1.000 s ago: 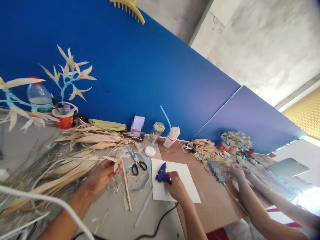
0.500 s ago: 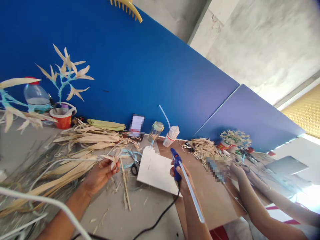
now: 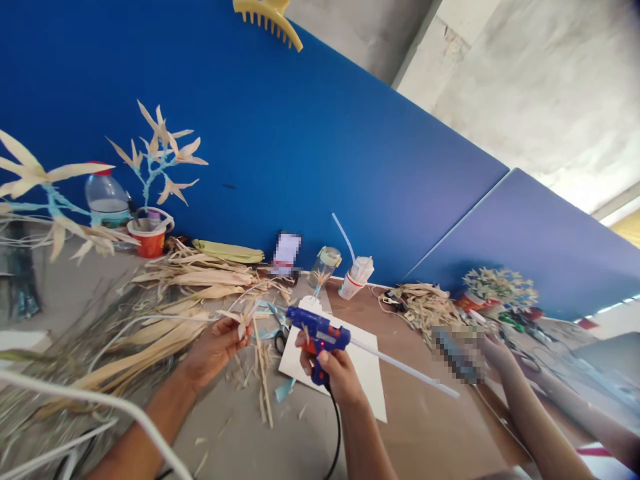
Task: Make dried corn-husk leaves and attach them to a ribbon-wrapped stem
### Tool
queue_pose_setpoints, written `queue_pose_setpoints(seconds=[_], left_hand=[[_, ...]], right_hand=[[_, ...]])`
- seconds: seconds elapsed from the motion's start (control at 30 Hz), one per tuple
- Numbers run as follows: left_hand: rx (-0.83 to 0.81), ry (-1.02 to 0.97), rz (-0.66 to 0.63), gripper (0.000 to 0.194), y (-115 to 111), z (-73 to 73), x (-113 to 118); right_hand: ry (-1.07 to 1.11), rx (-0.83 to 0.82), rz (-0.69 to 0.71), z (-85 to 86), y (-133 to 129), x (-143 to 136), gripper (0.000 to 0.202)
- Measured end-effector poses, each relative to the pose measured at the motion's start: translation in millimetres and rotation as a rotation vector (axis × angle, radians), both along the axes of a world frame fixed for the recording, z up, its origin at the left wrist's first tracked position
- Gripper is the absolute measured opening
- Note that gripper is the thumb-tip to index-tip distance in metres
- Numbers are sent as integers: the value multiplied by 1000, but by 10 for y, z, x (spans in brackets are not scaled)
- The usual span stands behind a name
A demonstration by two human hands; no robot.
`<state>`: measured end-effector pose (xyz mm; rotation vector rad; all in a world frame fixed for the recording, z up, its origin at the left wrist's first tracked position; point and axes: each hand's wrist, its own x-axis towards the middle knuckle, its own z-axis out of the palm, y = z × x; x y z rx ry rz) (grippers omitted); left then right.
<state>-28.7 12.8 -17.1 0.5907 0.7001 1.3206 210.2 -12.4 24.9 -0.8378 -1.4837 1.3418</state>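
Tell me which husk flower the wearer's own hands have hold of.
The small pale flower pinched in the left hand, left of the blue glue gun; the flowers on blue branches farther left are not held.

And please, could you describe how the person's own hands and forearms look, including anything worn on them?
The left hand and right hand are both without gloves. The left forearm and right forearm are bare as far as they show, with no sleeve, watch or bracelet visible. Some fingers are partly hidden, so I cannot rule out rings.
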Motion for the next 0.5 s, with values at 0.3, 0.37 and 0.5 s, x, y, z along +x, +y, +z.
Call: queue_pose_setpoints(seconds=[0.3,0.37,0.5], left_hand=[[-37,52,55,30,20,27,10],[-48,72,51,32,21,49,12],[-51,101,64,34,21,69,14]], right_hand=[[-210,-10,50,-309,-25,-127,57],[-238,-9,57,-333,-27,-113,54],[-304,19,55,-307,-45,-108,46]])
